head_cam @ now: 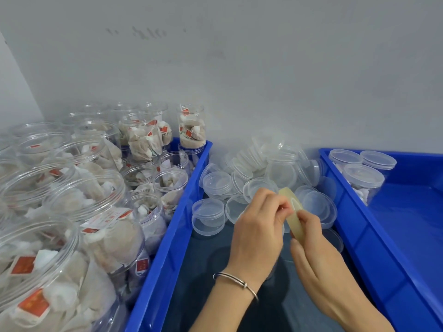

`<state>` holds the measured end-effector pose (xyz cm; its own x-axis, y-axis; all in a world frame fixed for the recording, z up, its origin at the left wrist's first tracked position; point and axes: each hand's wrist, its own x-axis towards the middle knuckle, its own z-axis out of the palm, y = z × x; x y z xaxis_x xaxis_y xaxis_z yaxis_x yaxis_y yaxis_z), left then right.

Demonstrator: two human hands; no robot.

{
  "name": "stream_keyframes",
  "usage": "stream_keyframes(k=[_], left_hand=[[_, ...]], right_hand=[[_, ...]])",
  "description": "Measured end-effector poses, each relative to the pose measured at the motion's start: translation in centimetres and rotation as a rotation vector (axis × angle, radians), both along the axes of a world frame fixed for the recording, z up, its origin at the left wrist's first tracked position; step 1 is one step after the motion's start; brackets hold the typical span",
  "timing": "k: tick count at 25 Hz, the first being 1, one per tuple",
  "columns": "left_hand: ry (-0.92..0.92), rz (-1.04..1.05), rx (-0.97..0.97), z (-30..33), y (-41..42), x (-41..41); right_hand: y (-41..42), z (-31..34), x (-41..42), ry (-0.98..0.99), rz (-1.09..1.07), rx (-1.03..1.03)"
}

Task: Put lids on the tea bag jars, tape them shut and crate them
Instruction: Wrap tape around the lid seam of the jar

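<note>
Between the two blue crates, the left hand (257, 226) and the right hand (311, 238) both pinch a roll of tape (293, 213) above the loose lids (217, 183). Open jars (100, 195) wait in the left crate (172, 236). The sticky end could slip back and get lost.

Pale grey wall (263, 68) (faintly smudged)

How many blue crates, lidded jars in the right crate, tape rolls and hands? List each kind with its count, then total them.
Blue crates: 2
Lidded jars in the right crate: 3
Tape roll: 1
Hands: 2, left hand and right hand
Total: 8
</note>
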<state>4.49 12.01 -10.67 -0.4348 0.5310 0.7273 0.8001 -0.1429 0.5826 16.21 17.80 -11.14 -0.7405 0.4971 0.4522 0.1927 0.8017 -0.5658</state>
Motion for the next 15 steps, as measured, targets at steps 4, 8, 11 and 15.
stream_keyframes(k=[4,8,11,15], left_hand=[[-0.099,-0.210,-0.242,0.7,-0.6,0.9],[-0.366,-0.303,-0.152,1.1,-1.2,0.2],[-0.211,-0.233,-0.122,0.9,-0.8,-0.4],[-0.041,-0.119,0.065,0.7,-0.5,0.0]], right_hand=[[0.9,0.2,0.1,-0.037,-0.141,0.015],[1.0,0.8,0.4,-0.067,-0.136,-0.044],[0.4,1.3,0.6,-0.051,-0.095,-0.046],[0.3,1.6,0.3,-0.035,-0.087,-0.012]])
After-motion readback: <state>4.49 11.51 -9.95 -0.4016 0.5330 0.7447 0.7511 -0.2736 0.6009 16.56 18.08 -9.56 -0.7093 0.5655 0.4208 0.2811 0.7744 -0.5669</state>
